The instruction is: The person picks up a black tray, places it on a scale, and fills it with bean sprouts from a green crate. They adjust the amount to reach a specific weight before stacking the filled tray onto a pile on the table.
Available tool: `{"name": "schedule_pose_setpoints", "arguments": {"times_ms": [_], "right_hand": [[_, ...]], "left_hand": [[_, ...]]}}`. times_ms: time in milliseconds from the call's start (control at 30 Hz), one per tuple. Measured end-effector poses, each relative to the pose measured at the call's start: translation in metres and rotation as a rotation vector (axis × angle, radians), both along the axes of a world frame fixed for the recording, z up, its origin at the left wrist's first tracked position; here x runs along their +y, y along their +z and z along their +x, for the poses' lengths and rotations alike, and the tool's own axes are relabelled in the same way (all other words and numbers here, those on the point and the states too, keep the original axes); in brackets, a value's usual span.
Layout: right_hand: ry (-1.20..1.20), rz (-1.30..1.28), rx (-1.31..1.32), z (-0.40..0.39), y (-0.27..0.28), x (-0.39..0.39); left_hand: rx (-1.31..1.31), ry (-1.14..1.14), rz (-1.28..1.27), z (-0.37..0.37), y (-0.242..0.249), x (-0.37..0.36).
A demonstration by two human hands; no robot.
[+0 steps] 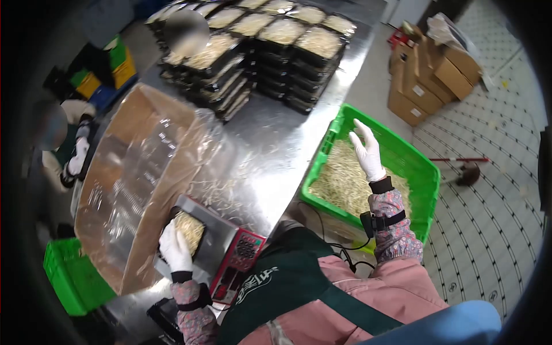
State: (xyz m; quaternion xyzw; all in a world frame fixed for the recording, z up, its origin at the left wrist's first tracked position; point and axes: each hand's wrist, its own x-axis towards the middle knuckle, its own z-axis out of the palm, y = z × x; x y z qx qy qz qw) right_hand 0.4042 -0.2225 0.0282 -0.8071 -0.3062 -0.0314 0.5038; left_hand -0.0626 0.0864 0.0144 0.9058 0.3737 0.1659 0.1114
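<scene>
Okay, from my end: left hand [175,248], white-gloved, is at the small black tray [199,248] on the scale [217,237]. Its fingers are over the near-left edge and the pale sprouts [191,229] inside; I can't tell whether they're pinching anything. Right hand [369,154], also gloved, is above the big green crate [422,172], fingers spread apart and holding nothing I can see. Heap of loose sprouts [338,175] in the crate below it.

Scale's red keypad panel [246,248] faces the wearer; I can't read the display. Just left of the scale I've got an open carton [164,192] with a clear plastic liner [129,178]. Stray strands [221,187] are scattered on the steel table [261,141] beyond the scale. Filled packs [282,31] are stacked several high at the far end. Co-worker's gloved hand [76,164] shows past the carton, well apart from mine.
</scene>
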Motion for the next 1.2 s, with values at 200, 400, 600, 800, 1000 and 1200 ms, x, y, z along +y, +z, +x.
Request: {"name": "schedule_pose_setpoints", "arguments": {"times_ms": [200,400,600,800,1000,1200], "right_hand": [[-0.308,-0.539,0.277,0.060,-0.103,-0.150],[-0.003,-1.072,0.124,0.061,-0.176,-0.113],[0.074,-1.100,-0.224,0.074,-0.230,-0.037],[-0.040,-1.139,-0.295,0.092,-0.330,-0.022],[-0.053,-0.638,0.116,0.101,-0.269,-0.052],[-0.119,-0.027,0.564,0.093,-0.164,-0.074]], "left_hand": [[-0.026,0.065,-0.069,-0.009,-0.004,-0.001],[-0.097,0.199,-0.138,0.002,0.012,-0.005],[-0.074,0.257,-0.061,0.004,0.026,-0.015],[-0.105,0.406,-0.055,-0.009,0.028,-0.026],[-0.175,0.445,-0.041,-0.017,0.022,-0.034],[-0.264,0.457,0.020,-0.022,0.024,-0.039]]}}
